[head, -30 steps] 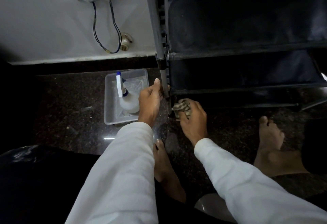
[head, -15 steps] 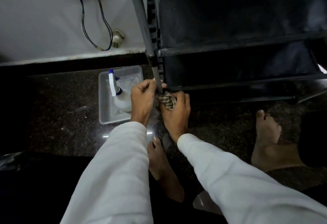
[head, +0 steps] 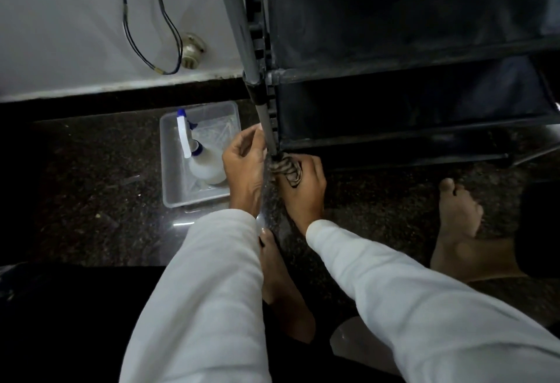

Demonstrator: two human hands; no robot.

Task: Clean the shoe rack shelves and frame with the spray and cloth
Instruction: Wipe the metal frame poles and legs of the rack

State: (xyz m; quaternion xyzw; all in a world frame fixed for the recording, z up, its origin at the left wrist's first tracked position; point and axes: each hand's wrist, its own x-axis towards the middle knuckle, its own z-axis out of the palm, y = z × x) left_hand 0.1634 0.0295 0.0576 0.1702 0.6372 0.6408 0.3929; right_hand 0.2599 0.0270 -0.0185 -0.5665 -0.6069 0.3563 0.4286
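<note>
Shoe rack point(head: 394, 34) of black fabric shelves on a grey metal tube frame, standing on a dark speckled stone floor point(head: 91, 185) and filling the upper right. Nearest, two white sleeves point(head: 206, 291) reach forward over bare feet point(head: 460, 225). The right hand point(head: 303, 195) grips a crumpled striped cloth point(head: 288, 169), wrapped round the foot of the rack's front-left upright pole point(head: 268, 128). The left hand point(head: 245, 167) curls its fingers round the same pole, just above the cloth. Just left of the hands – a clear plastic tray point(head: 169, 170) on the floor, holding a white spray bottle point(head: 206, 167) with a blue-and-white trigger head. Farther back, a white wall point(head: 60, 34) with dark looping cables point(head: 127, 28).
</note>
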